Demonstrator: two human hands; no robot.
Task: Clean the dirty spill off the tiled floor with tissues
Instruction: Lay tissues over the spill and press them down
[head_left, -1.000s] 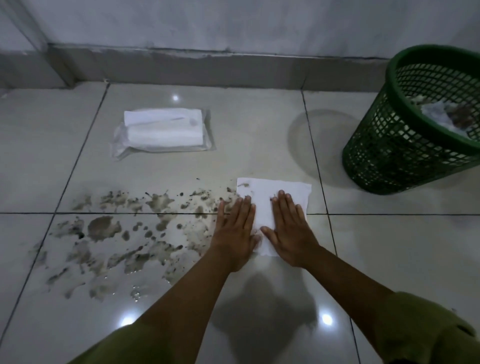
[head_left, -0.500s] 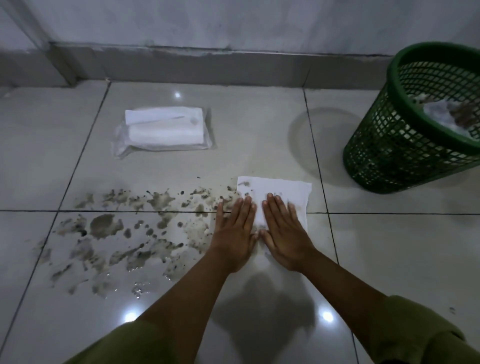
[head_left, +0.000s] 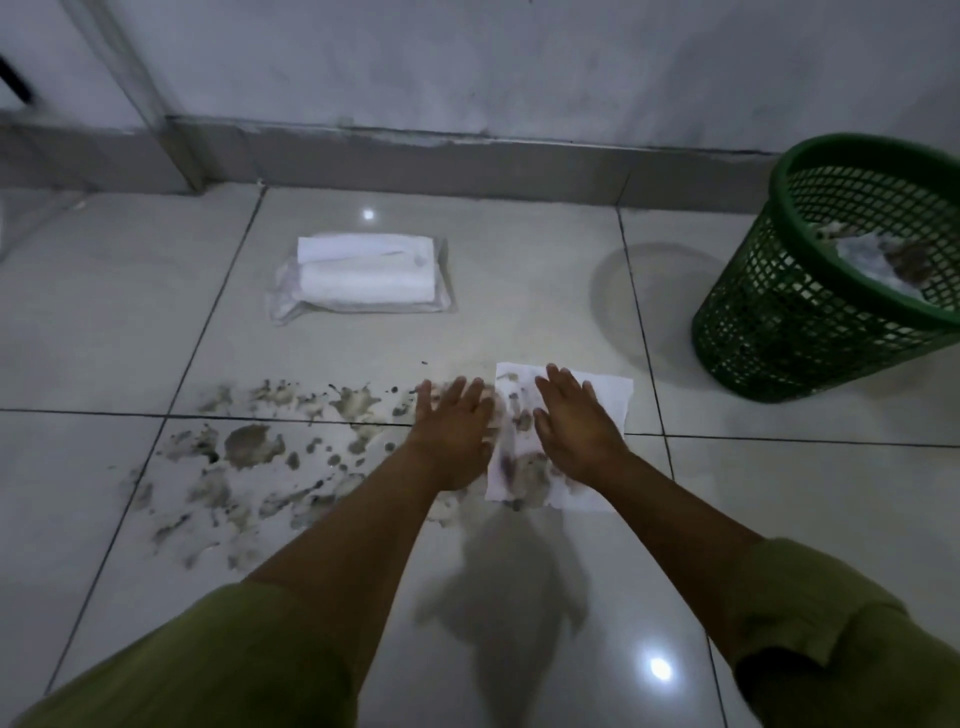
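Left hand (head_left: 454, 431) and right hand (head_left: 576, 426) have been slid apart since earlier; both are laid flat, fingers straight, right on the tissue (head_left: 517, 447), left at its edge. It's spread over the right end of the spill (head_left: 249, 447). Best pressed, not dragged, imo.

Bare tiles (head_left: 779, 499) right of spill (head_left: 249, 467) — green basket (head_left: 810, 322) beyond.
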